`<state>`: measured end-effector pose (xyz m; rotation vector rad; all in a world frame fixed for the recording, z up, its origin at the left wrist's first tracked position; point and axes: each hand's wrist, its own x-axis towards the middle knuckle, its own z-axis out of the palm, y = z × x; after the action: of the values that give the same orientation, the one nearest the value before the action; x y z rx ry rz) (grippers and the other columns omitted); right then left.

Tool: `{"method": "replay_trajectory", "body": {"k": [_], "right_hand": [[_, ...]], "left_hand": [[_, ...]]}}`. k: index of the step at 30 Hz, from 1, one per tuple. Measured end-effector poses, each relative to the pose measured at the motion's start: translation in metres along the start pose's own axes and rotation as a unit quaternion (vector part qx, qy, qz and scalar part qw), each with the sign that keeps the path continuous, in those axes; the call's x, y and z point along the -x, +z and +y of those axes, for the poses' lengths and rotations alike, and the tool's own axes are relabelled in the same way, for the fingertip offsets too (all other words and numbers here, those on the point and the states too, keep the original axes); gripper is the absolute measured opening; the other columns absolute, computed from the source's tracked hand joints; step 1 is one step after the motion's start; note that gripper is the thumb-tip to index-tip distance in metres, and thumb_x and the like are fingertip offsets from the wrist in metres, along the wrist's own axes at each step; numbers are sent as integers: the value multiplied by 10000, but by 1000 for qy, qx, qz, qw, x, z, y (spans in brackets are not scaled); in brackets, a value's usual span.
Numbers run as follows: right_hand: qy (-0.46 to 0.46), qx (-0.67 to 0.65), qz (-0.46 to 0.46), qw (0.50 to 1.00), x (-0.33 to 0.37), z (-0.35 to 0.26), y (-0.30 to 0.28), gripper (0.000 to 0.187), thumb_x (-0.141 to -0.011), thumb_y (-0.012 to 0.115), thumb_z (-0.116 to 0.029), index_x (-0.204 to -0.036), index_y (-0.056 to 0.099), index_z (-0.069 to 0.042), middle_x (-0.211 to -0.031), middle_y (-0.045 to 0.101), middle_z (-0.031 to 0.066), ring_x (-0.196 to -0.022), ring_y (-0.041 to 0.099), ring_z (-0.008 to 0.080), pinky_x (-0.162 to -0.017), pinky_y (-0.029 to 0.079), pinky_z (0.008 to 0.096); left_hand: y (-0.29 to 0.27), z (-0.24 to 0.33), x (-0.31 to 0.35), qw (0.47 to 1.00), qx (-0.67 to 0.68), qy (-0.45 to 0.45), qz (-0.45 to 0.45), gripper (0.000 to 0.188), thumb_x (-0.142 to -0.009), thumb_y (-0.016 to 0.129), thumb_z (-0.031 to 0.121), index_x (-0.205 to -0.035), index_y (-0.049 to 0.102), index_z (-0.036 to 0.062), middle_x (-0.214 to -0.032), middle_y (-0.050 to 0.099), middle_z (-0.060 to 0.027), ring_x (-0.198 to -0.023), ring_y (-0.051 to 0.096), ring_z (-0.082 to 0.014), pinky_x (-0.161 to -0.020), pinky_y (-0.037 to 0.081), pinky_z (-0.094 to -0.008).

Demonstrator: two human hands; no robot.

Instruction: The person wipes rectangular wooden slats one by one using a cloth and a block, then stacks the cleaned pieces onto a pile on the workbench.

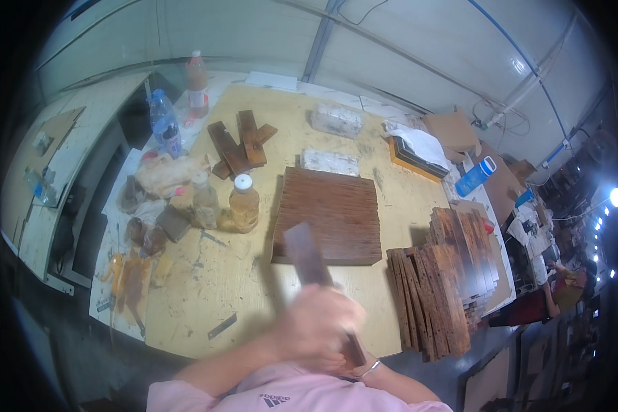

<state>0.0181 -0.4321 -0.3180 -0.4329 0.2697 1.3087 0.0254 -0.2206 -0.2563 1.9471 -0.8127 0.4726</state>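
A dark brown wooden strip (310,258) is held upright at a tilt in front of my chest, its upper end blurred and overlapping the slab behind it. My left hand (319,321), smeared by motion, is closed round the strip's middle. Lower down, my right hand (347,365), with a bracelet at the wrist, grips near the strip's bottom end and is mostly hidden behind the left. Just beyond them, a broad dark brown wooden slab (329,213) with a ridged top lies on the pale worktable (247,295).
At right are stacked brown strips (432,288) and a blue bottle (475,176). Left stand a capped jar (244,206), a cloudy bottle (204,202), crumpled rags (168,172) and plastic bottles (163,117). Loose strips (230,147) and white-wrapped blocks (336,120) lie farther back.
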Motion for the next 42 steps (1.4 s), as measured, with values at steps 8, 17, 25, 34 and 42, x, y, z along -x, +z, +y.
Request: {"method": "replay_trajectory", "body": {"k": [8, 17, 25, 34, 42], "right_hand": [[67, -44, -170, 982, -9, 24, 6, 475, -1063, 385, -441, -965, 530, 1, -497, 377, -1, -401, 330, 88, -354, 256, 233], [42, 131, -84, 987, -8, 1, 19, 495, -1056, 392, -452, -1008, 568, 8, -586, 468, 45, -504, 441, 132, -471, 370, 259], [-56, 526, 120, 840, 8, -70, 9, 323, -1053, 516, -191, -1312, 589, -14, -1179, 667, 63, -1058, 595, 123, -948, 461, 270], [-237, 560, 300, 735, -36, -27, -1, 187, -945, 600, -154, -896, 655, 19, -794, 631, 52, -755, 536, 125, -688, 475, 319], [-248, 595, 323, 693, -18, -22, 7, 251, -881, 717, -160, -744, 614, 23, -623, 534, 3, -617, 450, 69, -530, 375, 288]], "left_hand": [[-50, -131, -4, 942, -202, -211, 164, 183, -932, 647, 270, -1046, 721, 147, -1145, 697, -27, -1126, 632, -237, -1047, 428, -500], [-53, -106, -1, 740, 503, -329, 302, 261, -919, 730, 167, -1106, 629, 14, -921, 645, -12, -766, 596, -61, -660, 491, -223], [-39, -97, 16, 823, 190, -369, 389, 175, -944, 693, 171, -966, 663, 0, -804, 636, 8, -700, 563, -36, -620, 455, -219], [-31, -131, 85, 726, 275, -417, 473, 176, -953, 679, 193, -970, 679, 19, -910, 690, -42, -779, 621, -108, -690, 513, -290], [-122, -103, 211, 731, -361, -429, 388, 175, -786, 760, 110, -948, 726, 54, -947, 688, -107, -924, 634, -328, -855, 499, -417]]}}
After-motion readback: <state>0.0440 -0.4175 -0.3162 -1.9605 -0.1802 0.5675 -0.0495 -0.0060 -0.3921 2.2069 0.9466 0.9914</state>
